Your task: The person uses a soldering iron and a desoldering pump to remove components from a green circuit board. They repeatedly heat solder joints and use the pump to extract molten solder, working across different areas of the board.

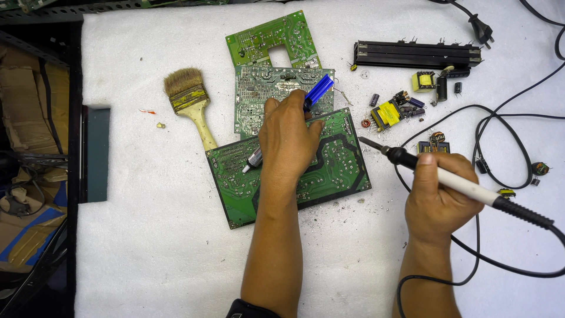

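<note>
We see our left hand wrapped around a blue-and-silver desoldering pump slanted over the green circuit board, while our right hand grips a white-handled soldering iron beside it.

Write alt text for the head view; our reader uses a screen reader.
Left hand holds a blue desoldering pump on a green circuit board; right hand holds a soldering iron. A paintbrush lies alongside.

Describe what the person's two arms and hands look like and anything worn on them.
Both forearms are bare, with no gloves, rings or watch visible on the left hand or right hand. A dark sleeve edge shows on the left arm at the bottom of the frame.
</note>
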